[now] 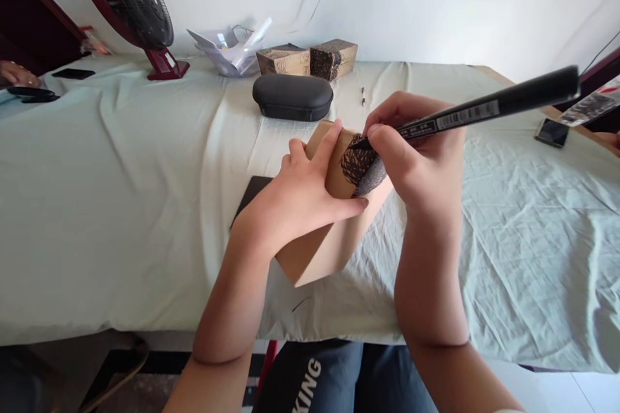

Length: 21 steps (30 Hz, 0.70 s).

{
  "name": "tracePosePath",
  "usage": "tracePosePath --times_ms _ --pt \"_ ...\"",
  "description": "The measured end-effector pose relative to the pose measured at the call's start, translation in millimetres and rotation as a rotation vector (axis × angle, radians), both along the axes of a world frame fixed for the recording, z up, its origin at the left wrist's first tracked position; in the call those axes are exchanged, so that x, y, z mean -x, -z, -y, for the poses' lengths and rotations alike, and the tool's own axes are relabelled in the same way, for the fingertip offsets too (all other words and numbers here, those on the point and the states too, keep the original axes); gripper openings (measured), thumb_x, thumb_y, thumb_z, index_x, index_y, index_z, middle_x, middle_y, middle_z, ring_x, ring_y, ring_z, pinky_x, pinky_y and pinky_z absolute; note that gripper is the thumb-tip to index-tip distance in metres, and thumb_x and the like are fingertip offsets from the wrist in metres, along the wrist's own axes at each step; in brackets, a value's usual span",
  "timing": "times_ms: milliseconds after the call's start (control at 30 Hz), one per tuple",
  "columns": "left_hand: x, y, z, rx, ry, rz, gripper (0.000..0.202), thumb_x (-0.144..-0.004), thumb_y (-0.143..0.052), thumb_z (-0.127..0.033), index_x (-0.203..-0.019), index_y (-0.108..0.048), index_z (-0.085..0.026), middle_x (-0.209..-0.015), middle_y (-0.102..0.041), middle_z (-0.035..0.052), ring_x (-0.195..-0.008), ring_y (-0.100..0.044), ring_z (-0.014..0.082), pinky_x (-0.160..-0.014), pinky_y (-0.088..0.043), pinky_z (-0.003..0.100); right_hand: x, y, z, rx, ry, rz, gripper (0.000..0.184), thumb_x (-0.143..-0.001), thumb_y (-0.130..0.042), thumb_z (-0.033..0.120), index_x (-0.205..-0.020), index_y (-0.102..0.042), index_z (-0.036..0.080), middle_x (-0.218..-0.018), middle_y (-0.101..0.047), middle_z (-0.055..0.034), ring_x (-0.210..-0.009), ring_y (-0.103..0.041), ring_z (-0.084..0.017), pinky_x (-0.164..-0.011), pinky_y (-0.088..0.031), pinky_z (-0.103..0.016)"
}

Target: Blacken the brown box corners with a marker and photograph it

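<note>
A plain brown cardboard box (314, 248) rests tilted on the cloth in front of me. Dark scribbled lines (356, 164) cover part of its upper right end. My left hand (307, 187) lies over the box, fingers spread on its top and thumb along the near edge, steadying it. My right hand (411, 148) is closed round a black marker pen (465, 112), whose tip meets the scribbled patch; the pen's back end points up to the right. Under the box's left side, a flat black object (254, 193) shows in part.
Behind the box lie a black zip case (293, 96), two patterned cardboard boxes (283, 59) and a clear plastic basket (227, 54). A red fan (145, 12) stands at back left. Phones (552, 132) lie at both sides. Another person's hand (19, 74) is at far left.
</note>
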<state>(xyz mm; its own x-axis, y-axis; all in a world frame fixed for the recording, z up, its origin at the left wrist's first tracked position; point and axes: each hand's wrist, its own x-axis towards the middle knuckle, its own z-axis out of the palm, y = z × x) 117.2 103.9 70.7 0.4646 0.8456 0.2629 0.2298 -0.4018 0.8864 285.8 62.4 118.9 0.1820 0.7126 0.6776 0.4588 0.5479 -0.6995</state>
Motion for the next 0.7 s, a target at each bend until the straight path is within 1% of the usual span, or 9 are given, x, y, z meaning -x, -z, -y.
tracePosePath --times_ms 33,133,200,267,367,500,600,667,700 --pt "0.0 -7.9 4.3 0.031 -0.008 -0.09 0.11 -0.068 -0.099 -0.054 -0.163 -0.045 -0.04 -0.144 -0.049 0.0109 -0.147 -0.044 0.0565 -0.122 -0.042 0.074 -0.1 -0.1 -0.6 -0.002 0.012 0.007 0.027 -0.093 -0.065 0.016 -0.067 -0.06 0.019 -0.064 -0.045 0.004 -0.064 -0.053 -0.009 -0.058 -0.038 -0.026" --pt "-0.9 -29.0 15.6 0.081 -0.038 -0.416 0.115 -0.076 -0.091 -0.058 -0.17 -0.026 -0.05 -0.15 -0.046 0.0117 -0.139 -0.054 0.0533 -0.109 -0.052 0.07 -1.2 -0.8 -2.1 0.0 0.051 0.028 0.028 -0.09 -0.069 0.015 -0.065 -0.058 0.02 -0.061 -0.046 0.004 -0.06 -0.049 -0.01 -0.055 -0.041 -0.028" --pt "-2.1 -37.4 19.7 0.082 -0.05 -0.521 0.118 -0.078 -0.088 -0.062 -0.172 -0.018 -0.053 -0.152 -0.044 0.013 -0.135 -0.057 0.0533 -0.102 -0.056 0.067 -1.9 -1.4 -2.1 0.012 0.067 0.049 0.029 -0.091 -0.069 0.015 -0.065 -0.057 0.021 -0.06 -0.046 0.0039 -0.058 -0.046 -0.01 -0.054 -0.041 -0.029" --pt "-3.6 -40.7 21.1 0.08 -0.048 -0.55 0.118 -0.078 -0.087 -0.063 -0.172 -0.016 -0.054 -0.151 -0.043 0.0136 -0.133 -0.059 0.0538 -0.097 -0.058 0.066 -2.1 -1.6 -1.5 0.023 0.08 0.077 0.028 -0.091 -0.068 0.016 -0.065 -0.058 0.021 -0.06 -0.046 0.0035 -0.058 -0.045 -0.011 -0.053 -0.04 -0.029" --pt "-5.7 -40.1 20.6 0.09 -0.057 -0.564 0.116 -0.078 -0.088 -0.06 -0.171 -0.019 -0.054 -0.146 -0.045 0.0139 -0.13 -0.061 0.0544 -0.096 -0.059 0.067 -1.5 -0.7 -1.0 0.034 0.089 0.116 0.026 -0.092 -0.067 0.019 -0.067 -0.059 0.021 -0.06 -0.047 0.0028 -0.058 -0.044 -0.011 -0.052 -0.037 -0.028" --pt "-6.2 -33.9 19.0 0.056 -0.077 -0.526 0.113 -0.076 -0.09 -0.057 -0.17 -0.027 -0.05 -0.141 -0.048 0.0134 -0.129 -0.062 0.054 -0.099 -0.058 0.069 -1.1 0.2 -0.5 0.044 0.09 0.126 0.024 -0.09 -0.066 0.017 -0.067 -0.06 0.021 -0.061 -0.047 0.0032 -0.059 -0.041 -0.011 -0.053 -0.034 -0.028" --pt "-4.0 -25.5 17.0 -0.012 -0.054 -0.461 0.112 -0.075 -0.091 -0.06 -0.169 -0.031 -0.049 -0.146 -0.048 0.0127 -0.129 -0.062 0.053 -0.105 -0.055 0.072 -4.3 -2.0 2.0 0.041 0.067 0.117 0.033 -0.089 -0.065 0.016 -0.059 -0.053 0.021 -0.056 -0.036 0.0045 -0.055 -0.032 -0.01 -0.05 -0.025 -0.029" --pt "-2.2 -18.6 15.0 -0.046 -0.031 -0.423 0.113 -0.076 -0.09 -0.063 -0.169 -0.028 -0.05 -0.151 -0.046 0.0124 -0.129 -0.061 0.0527 -0.107 -0.053 0.074 -8.5 -3.4 3.4 0.042 0.025 0.11 0.038 -0.089 -0.062 0.013 -0.055 -0.048 0.021 -0.054 -0.027 0.0049 -0.054 -0.025 -0.009 -0.051 -0.018 -0.031" --pt "-1.6 -14.9 13.6 -0.054 -0.023 -0.41 0.115 -0.076 -0.09 -0.064 -0.17 -0.026 -0.051 -0.153 -0.045 0.0123 -0.13 -0.06 0.0528 -0.107 -0.053 0.075 -11.1 -3.4 3.6 0.04 0.001 0.098 0.039 -0.089 -0.061 0.011 -0.054 -0.047 0.021 -0.054 -0.025 0.0049 -0.054 -0.023 -0.009 -0.051 -0.016 -0.031"
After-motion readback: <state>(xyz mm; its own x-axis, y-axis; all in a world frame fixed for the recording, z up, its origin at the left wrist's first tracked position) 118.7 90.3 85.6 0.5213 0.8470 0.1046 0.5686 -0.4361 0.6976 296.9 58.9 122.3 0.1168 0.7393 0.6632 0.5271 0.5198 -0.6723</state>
